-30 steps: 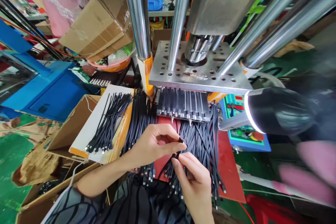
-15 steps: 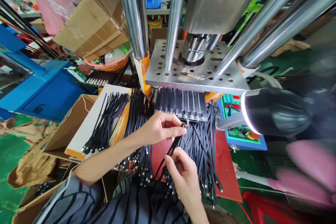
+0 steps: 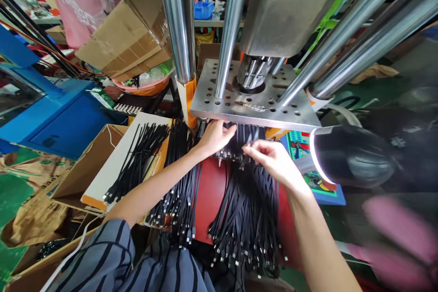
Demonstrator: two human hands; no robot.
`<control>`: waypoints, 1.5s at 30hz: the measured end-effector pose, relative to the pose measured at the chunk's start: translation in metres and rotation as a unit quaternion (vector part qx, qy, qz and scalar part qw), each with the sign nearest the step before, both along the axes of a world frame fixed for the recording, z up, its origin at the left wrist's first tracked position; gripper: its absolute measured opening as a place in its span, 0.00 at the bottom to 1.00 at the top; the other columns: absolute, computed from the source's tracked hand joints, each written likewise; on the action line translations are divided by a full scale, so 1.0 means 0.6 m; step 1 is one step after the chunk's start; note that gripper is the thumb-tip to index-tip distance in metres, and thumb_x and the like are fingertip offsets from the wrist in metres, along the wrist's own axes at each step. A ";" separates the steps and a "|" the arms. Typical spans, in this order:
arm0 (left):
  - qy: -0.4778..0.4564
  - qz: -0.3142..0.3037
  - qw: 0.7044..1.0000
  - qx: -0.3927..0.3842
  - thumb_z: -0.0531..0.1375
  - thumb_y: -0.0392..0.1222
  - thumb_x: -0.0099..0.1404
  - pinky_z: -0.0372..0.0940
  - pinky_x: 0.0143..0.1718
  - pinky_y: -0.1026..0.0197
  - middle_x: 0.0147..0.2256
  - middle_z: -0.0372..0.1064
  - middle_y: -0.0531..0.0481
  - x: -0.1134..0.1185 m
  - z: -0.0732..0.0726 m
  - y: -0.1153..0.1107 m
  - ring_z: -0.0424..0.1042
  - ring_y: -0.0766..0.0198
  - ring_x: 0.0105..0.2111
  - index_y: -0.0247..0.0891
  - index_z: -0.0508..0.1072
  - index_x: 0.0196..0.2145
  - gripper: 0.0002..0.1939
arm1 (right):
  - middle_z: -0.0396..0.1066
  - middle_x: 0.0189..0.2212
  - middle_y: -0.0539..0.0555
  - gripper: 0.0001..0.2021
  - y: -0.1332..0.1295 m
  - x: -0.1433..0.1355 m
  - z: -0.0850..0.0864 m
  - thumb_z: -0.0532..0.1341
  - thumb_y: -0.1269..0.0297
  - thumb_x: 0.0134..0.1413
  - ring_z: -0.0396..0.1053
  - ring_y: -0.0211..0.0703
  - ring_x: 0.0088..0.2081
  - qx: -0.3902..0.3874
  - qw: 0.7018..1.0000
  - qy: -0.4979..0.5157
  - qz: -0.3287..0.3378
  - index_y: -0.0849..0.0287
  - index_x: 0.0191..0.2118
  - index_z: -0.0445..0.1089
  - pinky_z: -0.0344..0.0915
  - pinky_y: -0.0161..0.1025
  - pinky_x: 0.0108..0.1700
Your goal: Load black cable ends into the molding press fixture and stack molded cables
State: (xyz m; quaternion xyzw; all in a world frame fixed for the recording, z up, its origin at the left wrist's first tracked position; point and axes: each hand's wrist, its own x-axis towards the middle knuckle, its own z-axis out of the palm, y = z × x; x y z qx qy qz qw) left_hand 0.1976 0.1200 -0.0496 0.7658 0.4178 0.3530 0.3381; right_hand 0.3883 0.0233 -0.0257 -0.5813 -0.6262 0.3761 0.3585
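My left hand point(image 3: 218, 138) reaches to the front edge of the press's steel plate point(image 3: 219, 108), over the mold block point(image 3: 228, 151). Its thumb and fingers are bent together; whatever lies between them is hidden. To its right, my right hand point(image 3: 270, 157) is closed in a pinch over the block's front, and what it pinches is too small to name. Black flat cables point(image 3: 239, 134) lie side by side on the block. In front, a thick bundle of black cables with metal plugs point(image 3: 244, 219) hangs over the red mat point(image 3: 207, 191).
More black cables point(image 3: 178, 178) hang at the left, beside a pile on a white board point(image 3: 112, 164). A lit black lamp point(image 3: 352, 155) stands close on the right, before a control panel point(image 3: 318, 182). Steel columns point(image 3: 178, 32) rise around the plate. Cardboard boxes point(image 3: 85, 164) sit left.
Both hands have moved up toward the mold block, the right one also rightward. The dark cables they held below the block no longer show between them.
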 end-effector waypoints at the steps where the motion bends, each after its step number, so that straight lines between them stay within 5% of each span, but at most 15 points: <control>1: 0.000 -0.024 0.999 0.025 0.60 0.39 0.72 0.77 0.41 0.59 0.48 0.78 0.39 -0.012 -0.002 -0.014 0.81 0.61 0.38 0.32 0.73 0.51 0.13 | 0.57 0.19 0.45 0.26 0.023 0.004 -0.006 0.65 0.43 0.58 0.53 0.36 0.23 -0.003 1.000 -0.005 0.003 0.56 0.21 0.59 0.50 0.36 0.28; 5: 0.101 -0.183 0.953 0.219 0.57 0.39 0.74 0.71 0.62 0.49 0.60 0.70 0.37 -0.059 -0.015 -0.070 0.73 0.54 0.59 0.34 0.71 0.57 0.16 | 0.63 0.21 0.47 0.25 0.073 0.005 -0.029 0.63 0.40 0.58 0.57 0.37 0.23 0.017 0.999 -0.035 0.029 0.57 0.24 0.66 0.53 0.37 0.28; 9: 0.220 -0.234 0.888 0.329 0.56 0.38 0.75 0.64 0.68 0.44 0.63 0.68 0.34 -0.069 -0.024 -0.084 0.64 0.49 0.67 0.31 0.71 0.58 0.17 | 0.69 0.24 0.50 0.23 0.079 0.002 -0.035 0.61 0.45 0.63 0.61 0.39 0.26 0.097 0.992 -0.080 0.025 0.58 0.26 0.70 0.57 0.38 0.33; 22: 0.367 -0.117 0.868 0.314 0.56 0.50 0.75 0.55 0.70 0.42 0.66 0.63 0.31 -0.016 -0.020 -0.143 0.61 0.44 0.68 0.29 0.65 0.65 0.28 | 0.78 0.33 0.55 0.14 0.067 -0.001 -0.054 0.63 0.54 0.60 0.67 0.41 0.27 0.110 0.987 -0.068 -0.101 0.61 0.42 0.76 0.66 0.40 0.35; 27: 0.397 -0.094 0.864 0.295 0.57 0.53 0.74 0.54 0.69 0.39 0.69 0.56 0.25 -0.002 -0.020 -0.161 0.56 0.39 0.70 0.27 0.62 0.67 0.33 | 0.71 0.41 0.60 0.20 0.012 -0.003 -0.053 0.52 0.70 0.65 0.71 0.48 0.39 0.175 0.949 -0.255 -0.065 0.61 0.55 0.77 0.69 0.43 0.44; 32: 0.361 -0.104 0.899 0.225 0.53 0.55 0.75 0.50 0.71 0.37 0.71 0.53 0.27 0.008 -0.004 -0.120 0.53 0.41 0.72 0.24 0.61 0.68 0.35 | 0.68 0.39 0.60 0.24 0.004 -0.010 -0.055 0.51 0.74 0.67 0.68 0.51 0.39 0.131 0.880 -0.452 -0.065 0.53 0.61 0.76 0.65 0.43 0.42; 38: 0.348 -0.122 0.912 0.180 0.50 0.47 0.76 0.48 0.71 0.37 0.70 0.55 0.28 0.026 0.015 -0.041 0.54 0.45 0.72 0.23 0.59 0.69 0.31 | 0.71 0.43 0.64 0.25 0.063 -0.012 -0.052 0.49 0.72 0.69 0.71 0.54 0.43 0.103 0.877 -0.462 -0.085 0.54 0.64 0.73 0.66 0.45 0.44; 45: 0.322 -0.097 0.918 0.210 0.50 0.41 0.76 0.63 0.62 0.45 0.55 0.74 0.26 0.051 0.012 0.021 0.74 0.45 0.57 0.22 0.73 0.56 0.22 | 0.76 0.50 0.68 0.22 0.122 -0.013 -0.042 0.52 0.75 0.65 0.72 0.60 0.51 0.120 0.880 -0.453 -0.068 0.65 0.59 0.75 0.66 0.51 0.54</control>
